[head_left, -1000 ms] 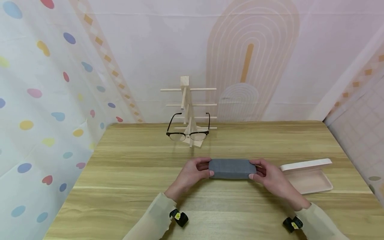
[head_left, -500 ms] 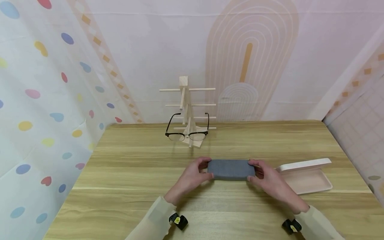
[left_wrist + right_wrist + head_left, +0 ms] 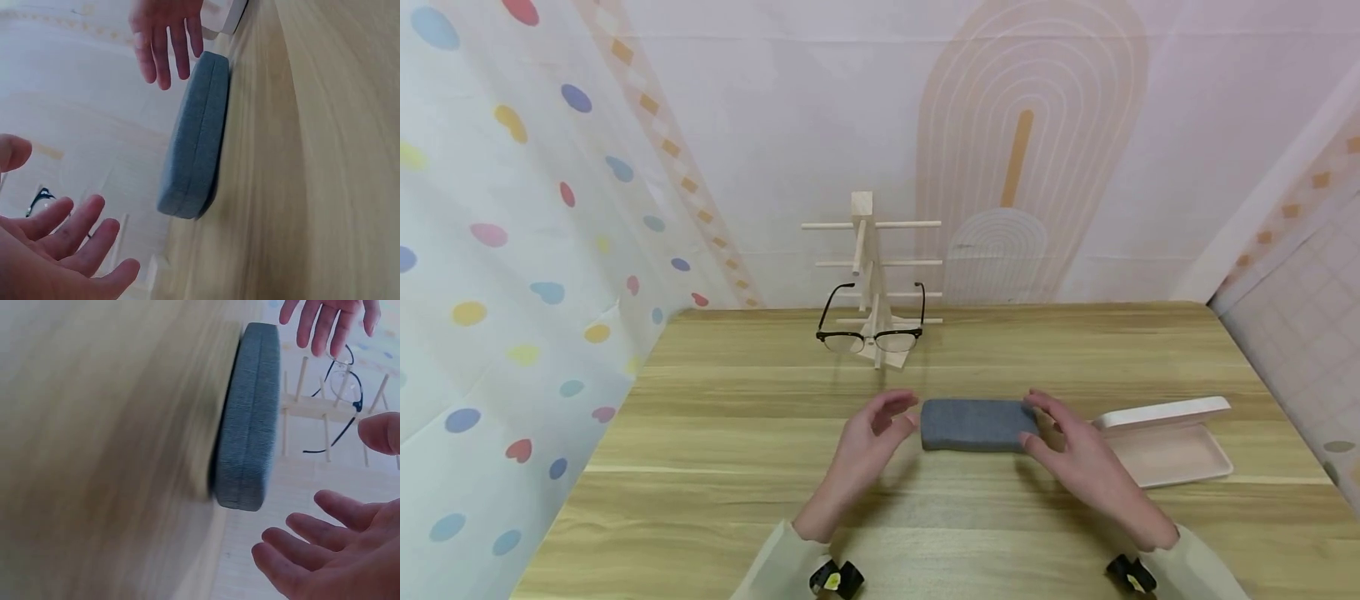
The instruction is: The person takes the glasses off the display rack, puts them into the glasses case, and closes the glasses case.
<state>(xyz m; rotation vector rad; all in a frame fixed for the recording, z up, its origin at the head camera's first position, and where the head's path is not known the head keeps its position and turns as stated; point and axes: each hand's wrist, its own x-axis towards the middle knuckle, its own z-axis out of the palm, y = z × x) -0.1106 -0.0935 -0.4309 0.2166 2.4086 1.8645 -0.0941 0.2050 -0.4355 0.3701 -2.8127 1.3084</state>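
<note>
A grey-blue fabric glasses case [image 3: 976,425], closed, lies flat on the wooden table in the head view. My left hand [image 3: 867,442] is just off its left end, fingers spread and holding nothing. At the other end my right hand [image 3: 1078,454] has its fingers loosely apart; they overlap the case's corner in the head view. In the right wrist view a gap shows between the right fingers [image 3: 300,550] and the case [image 3: 247,419]. The left wrist view likewise shows the left fingers [image 3: 81,234] apart from the case [image 3: 197,134].
Behind the case stands a wooden glasses rack [image 3: 871,250] with several pegs. Black half-rimmed glasses [image 3: 895,335] hang low on it. An open pale pink case [image 3: 1172,454] lies right of my right hand, its lid raised. A patterned cloth [image 3: 820,125] hangs behind the table [image 3: 715,400].
Both hands held the grey-blue case by its ends; it was tilted a second ago and lay flat half a second ago. Now both have let go, the left drawing back leftward.
</note>
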